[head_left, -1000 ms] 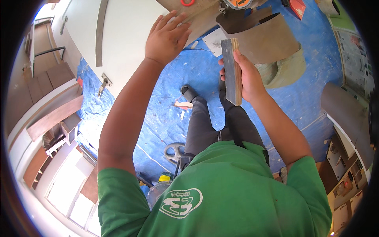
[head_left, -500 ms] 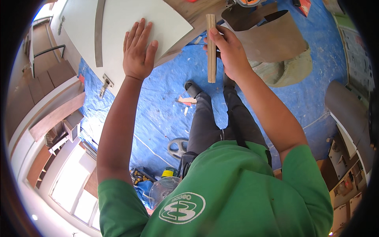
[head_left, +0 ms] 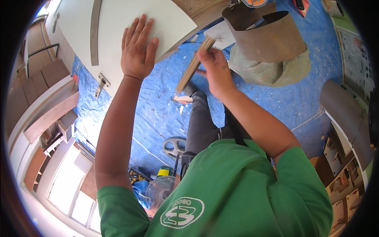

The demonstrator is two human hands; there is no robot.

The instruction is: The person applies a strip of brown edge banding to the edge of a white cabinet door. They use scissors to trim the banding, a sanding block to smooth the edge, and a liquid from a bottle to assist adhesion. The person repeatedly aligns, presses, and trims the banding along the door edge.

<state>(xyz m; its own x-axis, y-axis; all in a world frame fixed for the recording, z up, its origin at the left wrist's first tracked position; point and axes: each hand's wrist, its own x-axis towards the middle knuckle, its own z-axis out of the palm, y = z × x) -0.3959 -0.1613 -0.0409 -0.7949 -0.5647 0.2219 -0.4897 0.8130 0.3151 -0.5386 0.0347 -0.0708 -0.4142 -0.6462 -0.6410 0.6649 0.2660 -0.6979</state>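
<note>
My left hand lies flat on a white panel, fingers stretched out and holding nothing. A narrow grey-brown strip lies on the panel to the left of that hand. At the panel's near edge, a metal cabinet hinge is mounted. To the right of the panel, my right hand is closed on a short plywood strip with layered edges. The strip slants in the air, its upper end leaning right. Some of the right fingers are hidden behind it.
A curled brown sheet stands at the far right above a pale sack. Blue tarp covers the floor, with scraps near my foot. A fan and tools sit lower left.
The plywood strip has turned from upright to slanting, its lower end swinging left. My right hand has moved slightly left and nearer. My left hand stays flat on the panel.
</note>
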